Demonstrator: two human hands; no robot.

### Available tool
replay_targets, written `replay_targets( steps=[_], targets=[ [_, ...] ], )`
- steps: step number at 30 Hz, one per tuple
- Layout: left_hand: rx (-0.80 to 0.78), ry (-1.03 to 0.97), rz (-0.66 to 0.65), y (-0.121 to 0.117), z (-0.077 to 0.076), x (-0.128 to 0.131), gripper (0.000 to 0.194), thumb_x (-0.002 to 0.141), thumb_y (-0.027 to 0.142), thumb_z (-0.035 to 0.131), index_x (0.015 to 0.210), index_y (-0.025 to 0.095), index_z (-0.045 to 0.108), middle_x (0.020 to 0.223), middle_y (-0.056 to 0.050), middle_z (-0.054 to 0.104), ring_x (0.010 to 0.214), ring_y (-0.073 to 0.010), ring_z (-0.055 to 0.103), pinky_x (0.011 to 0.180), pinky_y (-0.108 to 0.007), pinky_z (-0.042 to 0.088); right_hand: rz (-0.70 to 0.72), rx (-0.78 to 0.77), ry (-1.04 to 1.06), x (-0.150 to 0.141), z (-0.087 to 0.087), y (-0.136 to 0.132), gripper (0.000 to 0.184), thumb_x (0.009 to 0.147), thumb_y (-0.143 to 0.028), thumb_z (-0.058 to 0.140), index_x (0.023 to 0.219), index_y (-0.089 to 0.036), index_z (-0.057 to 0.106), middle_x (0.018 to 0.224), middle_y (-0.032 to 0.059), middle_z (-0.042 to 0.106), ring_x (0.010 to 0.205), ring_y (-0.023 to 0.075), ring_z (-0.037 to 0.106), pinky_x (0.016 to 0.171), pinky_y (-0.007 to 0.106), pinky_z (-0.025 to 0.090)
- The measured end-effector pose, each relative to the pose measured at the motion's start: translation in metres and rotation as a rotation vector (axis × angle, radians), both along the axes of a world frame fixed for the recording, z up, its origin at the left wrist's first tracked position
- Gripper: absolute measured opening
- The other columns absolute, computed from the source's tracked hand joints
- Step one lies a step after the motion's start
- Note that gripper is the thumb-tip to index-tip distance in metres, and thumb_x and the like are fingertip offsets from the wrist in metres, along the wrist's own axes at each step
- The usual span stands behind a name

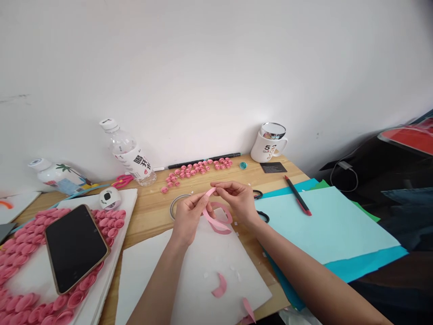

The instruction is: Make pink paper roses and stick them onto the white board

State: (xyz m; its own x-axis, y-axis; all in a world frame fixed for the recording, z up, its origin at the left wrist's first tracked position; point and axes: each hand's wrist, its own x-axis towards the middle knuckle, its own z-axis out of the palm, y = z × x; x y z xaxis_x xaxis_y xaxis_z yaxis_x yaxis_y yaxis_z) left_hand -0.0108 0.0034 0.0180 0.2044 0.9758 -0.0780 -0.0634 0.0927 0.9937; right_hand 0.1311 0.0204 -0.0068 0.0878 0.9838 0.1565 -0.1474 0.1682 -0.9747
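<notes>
A curling pink paper strip (219, 225) hangs in loops between my two hands, above a white sheet (199, 271). My left hand (189, 214) pinches it near the upper end. The thumb and fingertips of my right hand (238, 198) are closed on the strip's end, just right of the left fingers. Below lie a curved pink scrap (219, 285) and another pink piece (248, 309). Several small rolled pink paper flowers (192, 169) sit in rows behind my hands. Black scissor handles (262, 216) show partly beneath my right wrist.
At left, a phone (77, 248) rests on a board covered with pink paper roses (20, 243). A water bottle (130, 153) and a white mug (269, 144) stand by the wall. Blue paper sheets (324, 225) lie at right, with a pen (297, 195) on top.
</notes>
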Motion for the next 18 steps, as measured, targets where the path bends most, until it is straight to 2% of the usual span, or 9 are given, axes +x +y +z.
replay_targets(
  steps=[7,12,18],
  targets=[
    [0.041,0.089,0.035,0.0004,-0.0015,0.0005,0.029,0.077,0.036,0.057,0.057,0.015,0.058,0.051,0.001,0.056,0.051,-0.0098,0.051,0.057,-0.023,0.042,0.081,-0.08,0.063,0.0023,-0.0029,0.004,0.02,0.068,-0.035,0.071,0.075,-0.016,0.069,0.097,0.0099,0.071,0.076,0.018,0.066,0.076,0.034,0.053],
    [0.069,0.143,0.087,0.0007,-0.0028,0.001,0.026,0.076,0.034,0.058,0.058,0.015,0.06,0.053,0.002,0.055,0.051,-0.0081,0.048,0.052,-0.02,0.038,0.088,-0.109,0.081,0.004,-0.0032,0.0043,0.021,0.064,-0.035,0.074,0.069,-0.015,0.067,0.096,0.0098,0.071,0.072,0.0165,0.066,0.074,0.034,0.054],
    [0.093,0.161,0.155,0.002,-0.0046,0.0008,0.021,0.076,0.032,0.058,0.064,0.016,0.064,0.053,0.003,0.056,0.048,-0.0083,0.049,0.052,-0.021,0.04,0.092,-0.138,0.101,0.005,-0.0003,0.0044,0.025,0.062,-0.035,0.075,0.077,-0.016,0.067,0.095,0.0093,0.071,0.074,0.0176,0.067,0.076,0.034,0.054]
  ],
)
